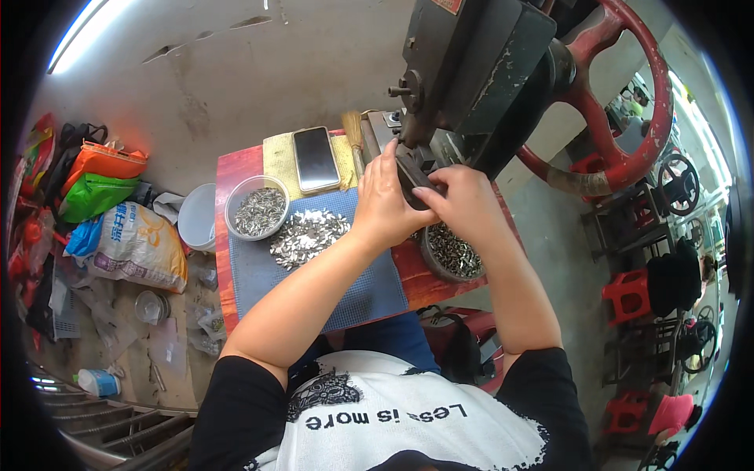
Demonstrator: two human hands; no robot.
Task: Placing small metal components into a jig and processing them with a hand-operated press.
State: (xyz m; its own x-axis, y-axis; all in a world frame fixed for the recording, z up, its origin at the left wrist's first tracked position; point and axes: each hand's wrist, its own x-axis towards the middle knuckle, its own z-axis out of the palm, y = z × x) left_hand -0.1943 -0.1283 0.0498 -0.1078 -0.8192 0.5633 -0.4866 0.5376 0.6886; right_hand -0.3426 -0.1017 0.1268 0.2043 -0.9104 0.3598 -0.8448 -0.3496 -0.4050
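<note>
My left hand [382,200] reaches up to the working end of a dark hand press [479,71]; its fingers are stretched out along the left side of a dark metal bar [410,179]. The left thumb is spread toward my right hand [463,196]. That right hand is closed at the bar's right side, its thumb pointing left over the bar. What lies inside its fingers is hidden. Beside my left wrist, small shiny metal pieces [306,239] are heaped on a blue textured mat [345,302]. Below my right hand stands a tub of small darker metal pieces [452,255].
A clear tub of metal pieces [258,210] stands left of the heap. Behind it, a phone [316,159] lies on a yellow cloth [279,157], near a brush [353,133]. The press's red handwheel [656,118] juts out right. Bags [133,247] and a white bucket [196,218] crowd the left.
</note>
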